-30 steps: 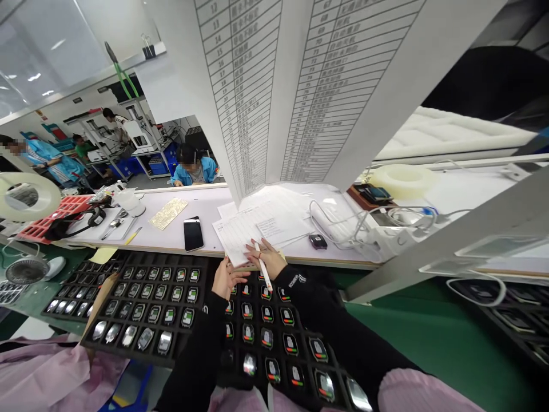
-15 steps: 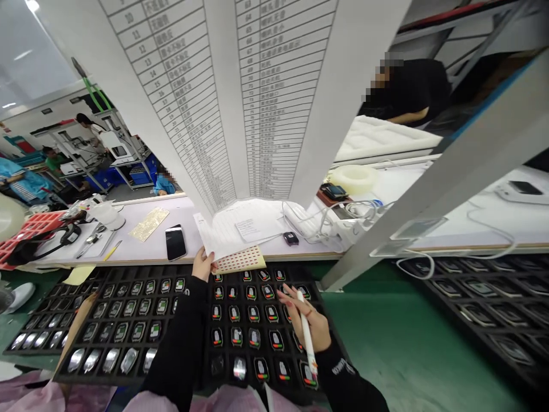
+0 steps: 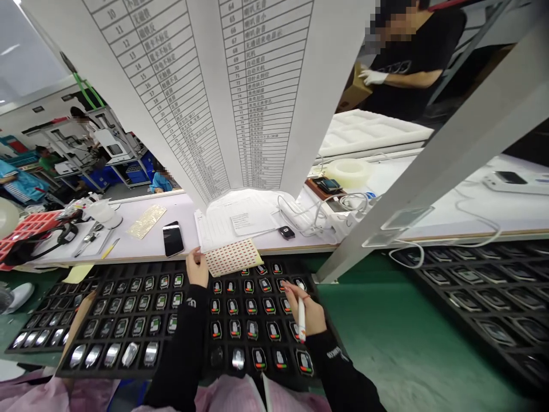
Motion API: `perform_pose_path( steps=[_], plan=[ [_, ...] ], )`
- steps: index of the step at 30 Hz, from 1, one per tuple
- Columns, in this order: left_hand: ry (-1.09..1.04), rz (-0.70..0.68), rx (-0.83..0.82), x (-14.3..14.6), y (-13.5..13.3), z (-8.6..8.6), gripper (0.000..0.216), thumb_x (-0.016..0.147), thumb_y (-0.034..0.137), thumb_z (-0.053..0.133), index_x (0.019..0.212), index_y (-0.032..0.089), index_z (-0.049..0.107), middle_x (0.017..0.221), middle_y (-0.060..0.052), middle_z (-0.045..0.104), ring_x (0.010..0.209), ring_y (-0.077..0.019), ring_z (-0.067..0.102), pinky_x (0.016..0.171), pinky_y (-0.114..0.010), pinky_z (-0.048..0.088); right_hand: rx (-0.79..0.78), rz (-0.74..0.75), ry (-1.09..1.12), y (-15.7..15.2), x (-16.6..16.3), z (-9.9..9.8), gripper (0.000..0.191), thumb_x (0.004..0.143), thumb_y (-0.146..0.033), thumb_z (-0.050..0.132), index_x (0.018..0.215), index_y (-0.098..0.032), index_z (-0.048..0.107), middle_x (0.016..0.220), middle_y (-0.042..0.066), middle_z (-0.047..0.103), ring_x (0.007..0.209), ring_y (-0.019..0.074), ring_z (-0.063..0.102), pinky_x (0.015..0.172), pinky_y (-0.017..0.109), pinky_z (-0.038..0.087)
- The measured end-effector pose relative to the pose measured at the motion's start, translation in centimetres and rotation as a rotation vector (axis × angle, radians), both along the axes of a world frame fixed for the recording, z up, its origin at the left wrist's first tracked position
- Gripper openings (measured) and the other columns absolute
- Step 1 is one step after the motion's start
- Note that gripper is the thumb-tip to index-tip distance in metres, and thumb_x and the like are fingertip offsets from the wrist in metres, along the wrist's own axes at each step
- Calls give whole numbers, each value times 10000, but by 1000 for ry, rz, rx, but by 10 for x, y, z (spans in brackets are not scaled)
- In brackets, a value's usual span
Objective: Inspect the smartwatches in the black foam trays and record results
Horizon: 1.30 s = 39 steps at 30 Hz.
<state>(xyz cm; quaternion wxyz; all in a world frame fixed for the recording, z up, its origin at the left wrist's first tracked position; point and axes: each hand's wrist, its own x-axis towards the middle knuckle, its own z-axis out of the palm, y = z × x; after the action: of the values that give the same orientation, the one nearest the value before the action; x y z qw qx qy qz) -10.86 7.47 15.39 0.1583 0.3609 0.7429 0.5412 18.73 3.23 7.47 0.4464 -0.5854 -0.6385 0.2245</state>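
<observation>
Head view: pale yellow sheet (image 3: 234, 257), red-dotted in neat rows

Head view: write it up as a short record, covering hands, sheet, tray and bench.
Left hand: at the left edge of the marked sheet
Right hand: holding a white pen over the tray
Marked sheet: pale, rows of small red marks
Tray: black, rows of watches, many lit
Bench: phone left of papers
</observation>
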Motion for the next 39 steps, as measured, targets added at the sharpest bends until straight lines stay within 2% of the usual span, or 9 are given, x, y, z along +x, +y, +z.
perform_pose_path(
  steps=[4,7,13,25,29,31,34,37,39],
  plan=[
    [-152,139,-103,21,-17,-31,370,758,280,647,1073,124,531,1082,-131,544,969,-177,571,939,-355,438,-166,134,87,35,-27,-8,471,865,-478,477,1231,-192,554,1104,96,654,1028,235,625,843,319,526],
    [-367,-54,-148,24,-19,-36,291,779,290,645,996,119,554,1010,-136,620,951,-187,608,905,-346,469,-181,156,156,63,-47,3,456,840,-487,488,1151,-164,570,1016,109,681,982,255,641,827,354,520],
    [-375,-178,-124,7,-11,-16,197,740,238,679,880,118,610,808,-84,680,763,-169,649,741,-279,512,-407,174,239,84,-66,29,351,757,-551,582,701,-207,541,586,27,643,583,193,630,599,268,487],
    [-427,1,-94,-4,21,16,402,852,354,563,1142,105,438,910,-114,656,514,-93,594,450,-199,444,-604,5,644,82,-67,46,416,664,-536,693,599,-207,447,393,-5,525,320,113,438,324,204,320],
    [-553,-40,-97,-7,37,31,483,871,366,535,1231,105,349,895,-123,657,486,-114,595,478,-247,485,-599,-37,704,80,-69,52,423,648,-535,705,590,-204,449,390,-5,520,307,104,415,300,198,298],
    [-474,-95,-151,-7,41,35,480,863,335,548,1245,113,361,903,-124,658,540,-133,620,562,-291,525,-579,-40,716,81,-71,56,435,632,-548,714,590,-205,449,384,-8,510,305,102,411,299,197,302],
    [1,-131,-215,-7,42,35,457,787,292,638,1190,138,488,1056,-149,625,878,-214,652,834,-384,518,-538,10,703,82,-74,59,429,649,-576,684,621,-200,481,382,-13,504,310,104,424,311,195,323],
    [458,-233,-200,-10,43,24,483,725,284,689,1172,155,559,1335,-164,470,1296,-288,396,1088,-433,325,-522,127,676,81,-77,58,452,674,-617,624,728,-174,552,405,-6,531,327,115,458,310,188,321],
    [546,-346,-211,-13,46,16,509,732,297,680,1206,161,554,1422,-145,387,1374,-281,270,1131,-430,251,-538,215,672,79,-78,55,493,678,-630,598,810,-156,567,435,5,559,344,125,482,302,180,307]
  ],
)
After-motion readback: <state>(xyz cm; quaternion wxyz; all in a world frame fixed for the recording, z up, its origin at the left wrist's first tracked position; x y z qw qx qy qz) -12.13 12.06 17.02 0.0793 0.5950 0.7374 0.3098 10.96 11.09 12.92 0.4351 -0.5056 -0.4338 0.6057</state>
